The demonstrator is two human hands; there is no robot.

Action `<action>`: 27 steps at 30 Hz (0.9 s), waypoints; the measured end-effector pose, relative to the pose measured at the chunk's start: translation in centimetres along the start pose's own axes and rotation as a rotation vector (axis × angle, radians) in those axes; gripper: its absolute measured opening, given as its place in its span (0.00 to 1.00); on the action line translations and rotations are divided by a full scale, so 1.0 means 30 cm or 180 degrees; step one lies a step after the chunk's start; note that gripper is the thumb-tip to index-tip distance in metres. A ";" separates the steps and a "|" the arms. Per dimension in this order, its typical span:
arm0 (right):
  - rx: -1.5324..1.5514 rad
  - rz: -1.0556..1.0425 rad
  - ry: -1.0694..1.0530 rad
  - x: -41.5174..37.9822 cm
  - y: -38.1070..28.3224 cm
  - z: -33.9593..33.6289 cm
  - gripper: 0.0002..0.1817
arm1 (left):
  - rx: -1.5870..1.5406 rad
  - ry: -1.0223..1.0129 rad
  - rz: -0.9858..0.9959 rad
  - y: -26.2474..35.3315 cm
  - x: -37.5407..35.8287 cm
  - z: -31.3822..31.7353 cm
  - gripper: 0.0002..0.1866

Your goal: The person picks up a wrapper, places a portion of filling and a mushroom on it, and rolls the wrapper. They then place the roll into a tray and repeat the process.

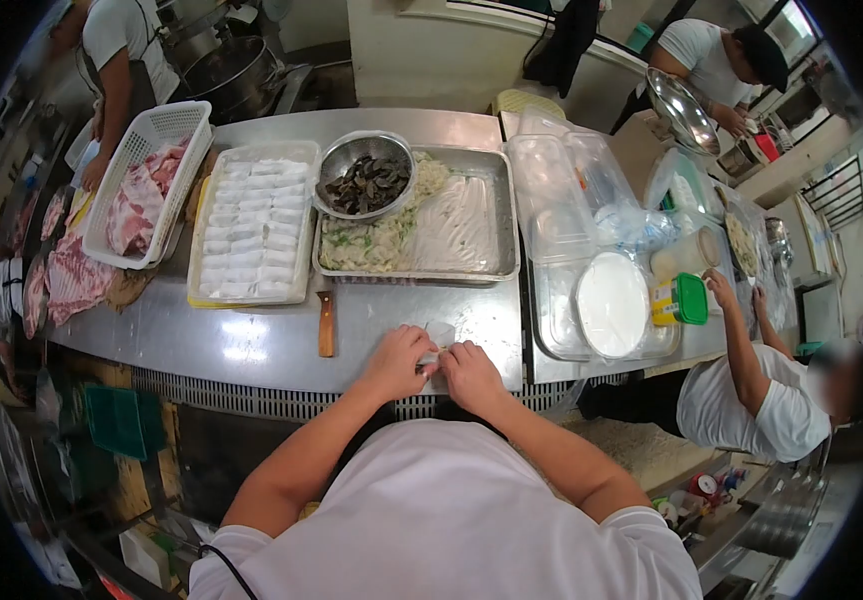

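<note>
Hands (434,362) — pinching wrapper (441,335)

Head-worn camera looks steeply down, close over the steel counter (251,345).

The hands (434,366) hide most of the small wrapper (438,338) between them.

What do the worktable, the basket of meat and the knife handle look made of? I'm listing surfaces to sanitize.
The worktable looks like brushed stainless steel: grey, with bright glare. The basket looks like white moulded plastic with an open lattice wall. The knife handle looks like wood, matte orange-brown, though it could be plastic.
</note>
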State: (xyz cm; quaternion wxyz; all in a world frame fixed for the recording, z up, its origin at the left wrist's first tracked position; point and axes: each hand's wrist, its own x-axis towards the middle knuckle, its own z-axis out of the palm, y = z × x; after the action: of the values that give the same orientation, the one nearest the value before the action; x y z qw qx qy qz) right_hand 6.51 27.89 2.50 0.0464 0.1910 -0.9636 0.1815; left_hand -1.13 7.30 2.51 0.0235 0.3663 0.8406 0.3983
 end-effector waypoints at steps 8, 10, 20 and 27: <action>0.0407 0.0312 -0.0021 0.003 0.009 -0.027 0.11 | 0.0006 -0.0142 0.0190 -0.078 -0.039 0.039 0.12; 0.0413 0.0352 0.0114 0.011 0.015 -0.013 0.10 | 0.0073 -0.0093 0.0050 -0.085 -0.034 0.042 0.11; 0.0261 0.0471 0.0169 0.024 0.026 0.008 0.13 | 0.0139 0.0089 0.0427 -0.083 -0.006 0.045 0.19; 0.0739 0.1285 0.0279 0.129 0.068 -0.095 0.29 | 0.0300 -0.0049 0.0460 -0.111 -0.009 0.062 0.22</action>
State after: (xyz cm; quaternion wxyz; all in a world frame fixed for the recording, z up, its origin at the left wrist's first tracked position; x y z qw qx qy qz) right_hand 2.20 29.34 5.09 0.0287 -0.0096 -0.9519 0.3049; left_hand -2.30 6.95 -1.11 -0.0162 0.4298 0.8296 0.3561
